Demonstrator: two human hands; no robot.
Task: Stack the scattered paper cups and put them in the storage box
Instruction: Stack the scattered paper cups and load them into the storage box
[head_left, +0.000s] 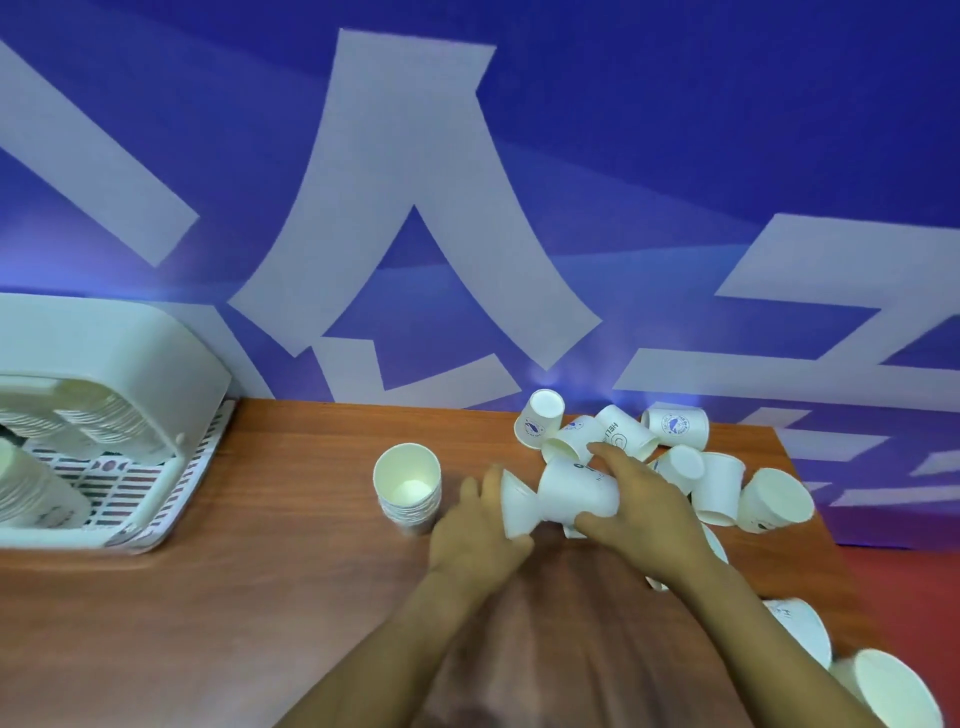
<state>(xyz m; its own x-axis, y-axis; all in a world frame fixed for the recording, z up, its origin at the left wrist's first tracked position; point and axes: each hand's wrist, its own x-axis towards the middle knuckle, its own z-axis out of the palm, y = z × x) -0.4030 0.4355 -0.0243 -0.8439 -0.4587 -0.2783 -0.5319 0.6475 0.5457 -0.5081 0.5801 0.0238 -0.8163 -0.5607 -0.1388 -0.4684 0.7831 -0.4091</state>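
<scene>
The left hand (475, 525) curls its fingers round one white paper cup (516, 506). The right hand (641, 512) grips another white cup (576, 491), bottoms touching, near an upright stack of cups (408, 491).

- my left hand (475, 525) grips one paper cup (516, 503) lying on its side.
- my right hand (641, 512) grips a second cup (576, 491); the two cups meet base to base.
- upright stack of cups (408, 488) stands left of my hands on the wooden table (234, 597).
- loose cups (675, 427) lie tumbled at right.
- white storage box (109, 395), far left, holds stacked cups.
</scene>
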